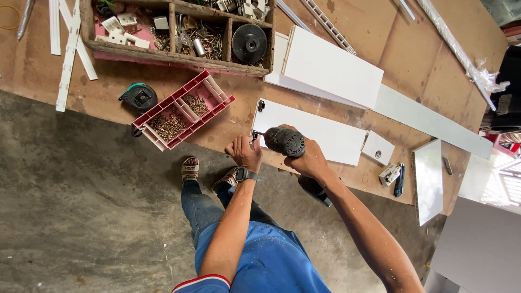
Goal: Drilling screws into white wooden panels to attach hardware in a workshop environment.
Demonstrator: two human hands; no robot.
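A black cordless power drill with a rounded, stippled motor housing [286, 141] lies level over the near edge of the workbench, its nose aimed at the near left corner of a long flat white rectangular panel [320, 137], where a small dark hinge or bracket [261, 106] sits; the drill's handle and battery pack hang down off the bench edge. The right hand [308, 160] is wrapped tight around the drill's grip, fingers fully closed on it. The left hand [245, 152], with a dark watch on the wrist, is curled narrow at the drill's tip, fingertips pinched around the bit or a screw there; which of the two cannot be told. Just left of the hands on the worn brown plywood workbench [108, 81] stands a red and white plastic divided tray of brass-coloured screws [182, 110], with a black and green tape measure [139, 97] beside it. To the right lie a small white offcut [378, 148], a small box and a blue pen-like tool [399, 179]. Farther back sits a rough wooden compartment box of screws and white fittings [179, 33], holding a black disc [249, 42], then a second white board [332, 68] and white slotted strips [70, 51]. Below the bench is a grey concrete floor [81, 217].
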